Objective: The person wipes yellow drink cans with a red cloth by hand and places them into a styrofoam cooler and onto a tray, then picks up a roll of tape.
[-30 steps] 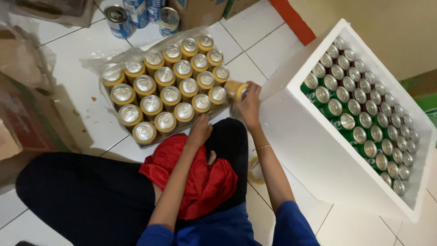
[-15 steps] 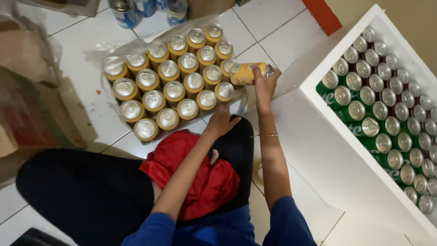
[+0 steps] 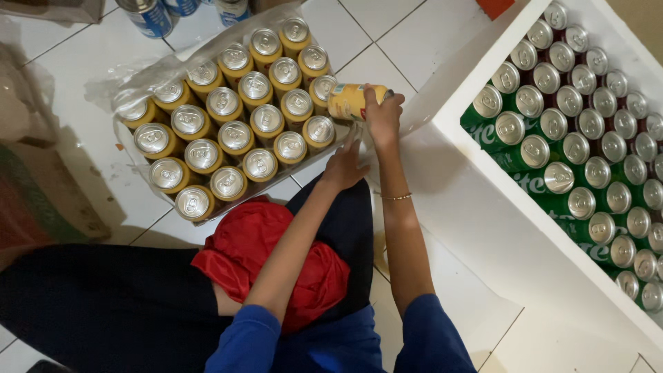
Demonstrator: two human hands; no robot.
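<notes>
My right hand point(image 3: 384, 116) grips a yellow can point(image 3: 349, 101) lying on its side, lifted just off the right edge of a shrink-wrapped pack of yellow cans point(image 3: 235, 117) on the white tile floor. My left hand point(image 3: 343, 166) rests with fingers spread against the torn plastic wrap at the pack's near right corner. A white foam box point(image 3: 483, 200) to the right holds several rows of upright green and dark cans point(image 3: 573, 138).
Blue cans point(image 3: 148, 15) stand at the top left beyond the pack. Cardboard and plastic packaging point(image 3: 34, 173) lie at the left. A red cloth point(image 3: 266, 255) lies over my lap, and my dark-trousered leg stretches left.
My right hand has pulled the yellow can out of the pack's right edge and raised it, turning it on its side. My left hand stayed by the pack's corner.
</notes>
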